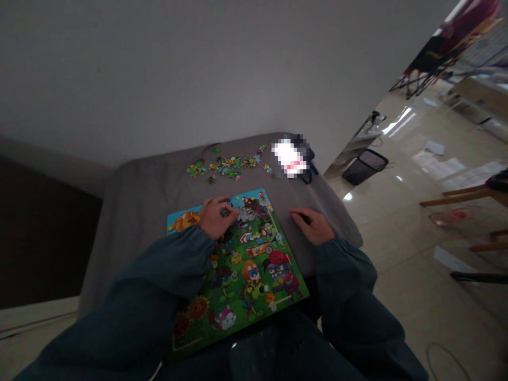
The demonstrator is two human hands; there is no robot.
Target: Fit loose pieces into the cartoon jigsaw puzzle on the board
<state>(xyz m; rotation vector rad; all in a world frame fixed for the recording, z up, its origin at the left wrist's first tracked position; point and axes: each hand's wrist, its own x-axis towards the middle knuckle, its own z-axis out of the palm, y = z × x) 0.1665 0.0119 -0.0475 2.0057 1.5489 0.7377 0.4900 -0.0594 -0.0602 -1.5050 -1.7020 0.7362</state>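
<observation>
A colourful cartoon jigsaw puzzle board (254, 286), mostly green with a blue top strip, lies tilted on the grey cloth surface before me. Over its upper part is my left hand (217, 216), thumb and forefinger curled together in a pinch; whatever may be between them is too small to make out. My right hand (314, 226) rests on the grey cloth just right of the board, fingers drawn together with the thumb, and their inside is hidden. Beyond the board lie many loose jigsaw pieces (232, 165) in a spread heap.
The grey cloth-covered surface (138, 190) meets a pale wall (198, 74) at the back. A blurred-out bright object (291, 157) sits at the far right corner. On the tiled floor stand a dark waste bin (365, 166) and wooden chair legs (456, 198).
</observation>
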